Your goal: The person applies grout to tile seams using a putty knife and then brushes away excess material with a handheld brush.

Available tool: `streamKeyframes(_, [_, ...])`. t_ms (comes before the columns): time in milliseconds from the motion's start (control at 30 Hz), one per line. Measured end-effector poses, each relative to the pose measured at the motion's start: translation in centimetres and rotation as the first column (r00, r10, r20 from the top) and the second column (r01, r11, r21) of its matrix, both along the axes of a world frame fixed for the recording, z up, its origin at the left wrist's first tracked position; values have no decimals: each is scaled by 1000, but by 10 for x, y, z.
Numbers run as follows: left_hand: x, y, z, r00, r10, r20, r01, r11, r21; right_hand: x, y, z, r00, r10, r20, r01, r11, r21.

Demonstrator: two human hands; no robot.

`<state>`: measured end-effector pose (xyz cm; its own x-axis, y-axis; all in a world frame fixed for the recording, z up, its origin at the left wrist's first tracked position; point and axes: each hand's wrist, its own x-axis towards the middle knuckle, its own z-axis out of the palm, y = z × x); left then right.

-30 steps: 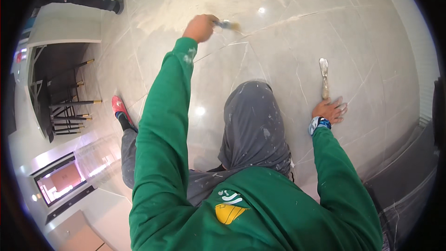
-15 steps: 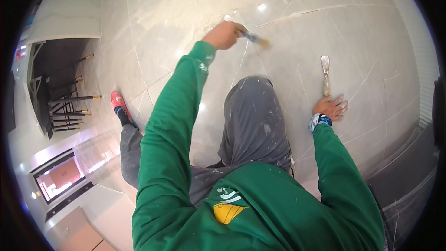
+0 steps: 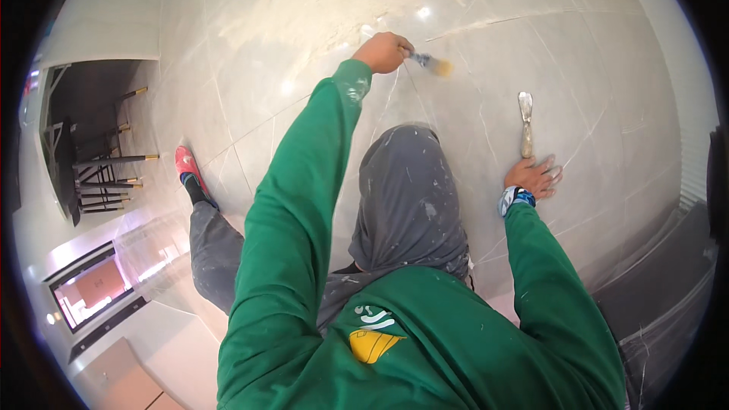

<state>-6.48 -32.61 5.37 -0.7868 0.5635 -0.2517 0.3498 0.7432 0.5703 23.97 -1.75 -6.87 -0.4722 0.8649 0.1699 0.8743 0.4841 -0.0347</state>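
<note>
A paintbrush (image 3: pixel 433 64) with pale yellowish bristles is held in my left hand (image 3: pixel 382 53), its fingers closed around the handle. The bristles point right, over or against the grey tiled floor (image 3: pixel 486 68); I cannot tell whether they touch it. My right hand (image 3: pixel 533 178) rests on the tiles with its fingers spread. Just beyond it lies a putty knife (image 3: pixel 525 123), blade pointing away from me. Its handle end reaches the edge of that hand.
Pale dust (image 3: pixel 304 11) is spread over the tiles at the far side. Black stools (image 3: pixel 114 159) stand under a white counter (image 3: pixel 106 15) at the left. My bent knee (image 3: pixel 414 190) is between my arms. Plastic-covered dark furniture (image 3: pixel 653 273) stands at the lower right.
My left hand has moved a little to the right with the paintbrush. My right hand stays on the floor beside the putty knife, while the whole view has shifted slightly.
</note>
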Motion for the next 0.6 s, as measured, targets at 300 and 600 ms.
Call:
streamKeyframes(300, [16, -51, 38, 987, 88, -131, -93, 995, -34, -1, -3, 6, 998, 25, 64, -23, 999, -46])
streamKeyframes(600, [114, -12, 51, 998, -56, 28, 57, 998, -28, 0, 1, -6, 1000, 0, 31, -1, 999, 41])
